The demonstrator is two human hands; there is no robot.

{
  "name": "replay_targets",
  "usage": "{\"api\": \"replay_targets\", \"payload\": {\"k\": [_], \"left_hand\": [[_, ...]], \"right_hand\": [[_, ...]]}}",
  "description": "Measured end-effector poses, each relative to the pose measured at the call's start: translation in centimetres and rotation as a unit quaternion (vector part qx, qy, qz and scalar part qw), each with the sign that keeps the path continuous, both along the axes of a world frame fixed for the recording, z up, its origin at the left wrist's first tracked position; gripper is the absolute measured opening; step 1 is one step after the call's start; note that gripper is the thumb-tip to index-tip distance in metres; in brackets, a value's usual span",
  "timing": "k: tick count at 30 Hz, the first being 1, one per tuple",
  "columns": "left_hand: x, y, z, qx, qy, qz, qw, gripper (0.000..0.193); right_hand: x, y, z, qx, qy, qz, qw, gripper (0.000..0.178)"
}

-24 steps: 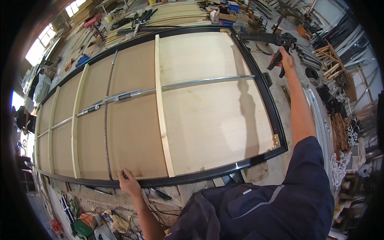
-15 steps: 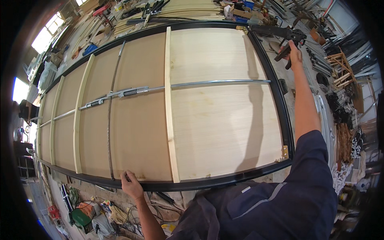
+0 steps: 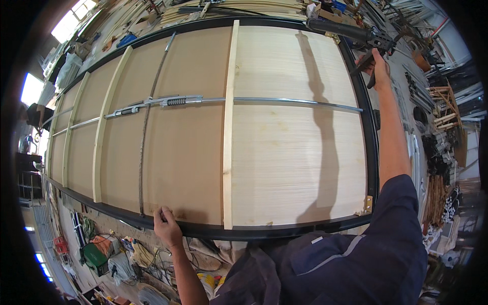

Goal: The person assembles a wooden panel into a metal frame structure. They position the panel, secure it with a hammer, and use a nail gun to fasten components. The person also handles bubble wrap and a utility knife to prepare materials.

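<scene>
A large plywood panel (image 3: pixel 284 152) in a black metal frame (image 3: pixel 373 147) lies flat before me, crossed by pale wooden battens (image 3: pixel 229 127) and a long metal rod with a spring mechanism (image 3: pixel 175 100). My left hand (image 3: pixel 166 227) grips the near edge of the frame, fingers curled over it. My right hand (image 3: pixel 377 63) reaches to the far right corner and holds the handle of a black caulking-type gun (image 3: pixel 351 33), whose barrel lies along the frame's far edge. A brass hinge (image 3: pixel 367 205) sits at the near right corner.
Tools, cables and a green machine (image 3: pixel 94 256) clutter the floor below the near edge. Stacked timber (image 3: pixel 229 7) lies beyond the far edge. Wooden pieces and metal stock (image 3: pixel 442 117) stand along the right side. Windows (image 3: pixel 71 20) are at the upper left.
The view has closed in on the panel. My right hand with the black gun has stayed at the far right corner; my left hand keeps its hold on the near edge.
</scene>
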State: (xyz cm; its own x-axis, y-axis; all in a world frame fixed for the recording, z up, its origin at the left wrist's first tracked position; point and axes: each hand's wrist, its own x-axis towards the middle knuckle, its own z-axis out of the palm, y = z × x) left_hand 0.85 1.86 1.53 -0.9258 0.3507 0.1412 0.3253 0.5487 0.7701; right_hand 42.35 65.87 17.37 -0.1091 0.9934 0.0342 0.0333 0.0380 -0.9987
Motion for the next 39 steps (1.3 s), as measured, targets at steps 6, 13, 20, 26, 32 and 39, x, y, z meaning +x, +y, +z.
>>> {"api": "replay_targets", "payload": {"k": [6, 13, 20, 26, 32, 39], "left_hand": [[-0.3, -0.1, -0.3, -0.003, 0.010, 0.006, 1.000, 0.025], [-0.1, -0.1, 0.2, -0.008, 0.012, 0.014, 1.000, 0.023], [-0.1, -0.2, -0.1, 0.020, 0.005, 0.018, 1.000, 0.021], [-0.5, -1.0, -1.4, 0.014, 0.069, 0.019, 0.997, 0.020], [-0.6, -0.7, -1.0, -0.015, 0.053, 0.031, 0.998, 0.020], [-0.5, -0.8, -1.4, 0.026, 0.067, 0.022, 0.997, 0.021]], "right_hand": [[-7.4, -0.4, -0.6, 0.017, 0.028, 0.052, 0.998, 0.046], [-14.7, -1.6, -1.4, 0.026, 0.040, 0.104, 0.993, 0.043], [-18.5, -4.5, -1.2, 0.026, 0.057, 0.128, 0.990, 0.039], [-17.5, -7.5, -1.1, 0.022, 0.051, 0.129, 0.990, 0.040], [-14.5, -9.0, -0.6, 0.006, 0.039, 0.159, 0.986, 0.036], [-10.9, -15.8, 0.0, 0.008, 0.010, 0.140, 0.990, 0.038]]}}
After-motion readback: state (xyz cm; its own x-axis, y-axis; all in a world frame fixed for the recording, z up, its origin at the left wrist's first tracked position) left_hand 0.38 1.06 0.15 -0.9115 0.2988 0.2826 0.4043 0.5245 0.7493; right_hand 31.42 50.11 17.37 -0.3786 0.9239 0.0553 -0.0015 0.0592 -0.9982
